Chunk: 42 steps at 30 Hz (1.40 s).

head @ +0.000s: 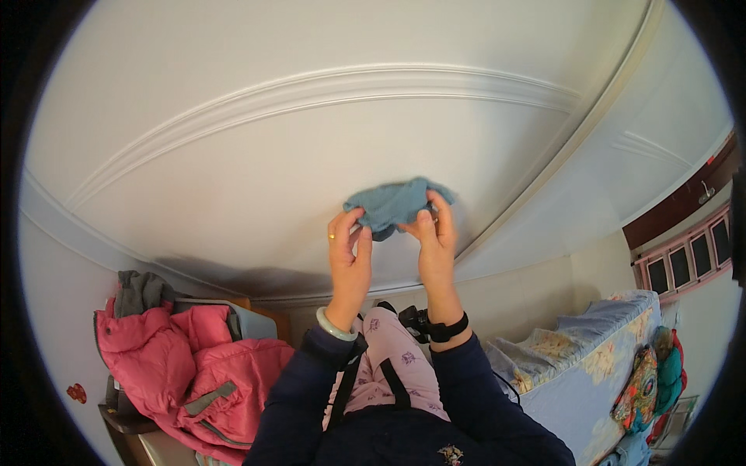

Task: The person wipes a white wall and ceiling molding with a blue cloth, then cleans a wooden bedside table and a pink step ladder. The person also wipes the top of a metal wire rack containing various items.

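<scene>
A crumpled blue-green cloth [393, 204] is held up in front of a white moulded panel [280, 157]. My left hand [349, 250] grips its left end between fingers and thumb. Its right end is pinched in my right hand [436, 242], with the index finger partly over the fabric. The cloth sags between the two hands, and a darker fold shows underneath. Whether it touches the panel I cannot tell.
At lower left a pink padded jacket [204, 361] lies over a grey-blue container [259, 323], with a grey cloth [143, 294] behind. A bed with floral bedding [571, 373] stands at right. Beyond it is a pink ladder-like frame [682, 256].
</scene>
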Each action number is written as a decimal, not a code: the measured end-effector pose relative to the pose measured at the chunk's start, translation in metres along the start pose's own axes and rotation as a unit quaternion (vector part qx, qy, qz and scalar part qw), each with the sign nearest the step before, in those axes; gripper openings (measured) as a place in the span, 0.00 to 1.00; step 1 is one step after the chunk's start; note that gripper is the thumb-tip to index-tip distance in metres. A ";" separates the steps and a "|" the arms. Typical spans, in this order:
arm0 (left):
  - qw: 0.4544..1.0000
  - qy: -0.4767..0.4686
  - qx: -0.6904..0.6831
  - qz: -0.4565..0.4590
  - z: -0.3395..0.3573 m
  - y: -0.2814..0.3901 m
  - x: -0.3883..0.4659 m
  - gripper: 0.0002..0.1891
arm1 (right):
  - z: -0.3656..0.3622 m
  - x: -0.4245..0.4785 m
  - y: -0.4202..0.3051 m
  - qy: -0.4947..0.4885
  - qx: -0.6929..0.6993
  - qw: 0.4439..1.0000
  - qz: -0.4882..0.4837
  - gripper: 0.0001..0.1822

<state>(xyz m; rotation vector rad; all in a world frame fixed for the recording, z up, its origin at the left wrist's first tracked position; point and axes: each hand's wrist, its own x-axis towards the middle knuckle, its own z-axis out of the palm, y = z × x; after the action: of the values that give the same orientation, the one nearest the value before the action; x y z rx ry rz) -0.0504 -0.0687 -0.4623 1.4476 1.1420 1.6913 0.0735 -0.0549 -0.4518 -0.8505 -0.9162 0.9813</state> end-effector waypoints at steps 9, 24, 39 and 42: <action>0.973 -0.042 0.182 -0.139 -0.021 -0.179 -0.070 0.11 | -0.081 -0.047 0.202 -0.034 -0.084 0.973 0.212 0.11; 0.960 0.026 0.079 -0.269 -0.055 -0.142 -0.057 0.17 | -0.034 -0.039 0.149 -0.130 -0.021 0.955 0.268 0.19; 0.960 0.121 0.251 0.004 -0.061 -0.019 -0.020 0.30 | 0.047 -0.019 0.071 -0.241 -0.065 0.962 0.115 0.18; 0.963 0.132 0.217 -0.096 -0.059 -0.090 -0.054 0.31 | 0.022 -0.031 0.132 -0.256 -0.114 0.939 0.197 0.16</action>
<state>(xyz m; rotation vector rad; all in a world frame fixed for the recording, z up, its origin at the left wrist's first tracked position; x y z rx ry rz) -0.1044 -0.0898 -0.5680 1.3242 1.8294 1.5935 0.0052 -0.0382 -0.5696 -1.0195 -1.3549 1.5099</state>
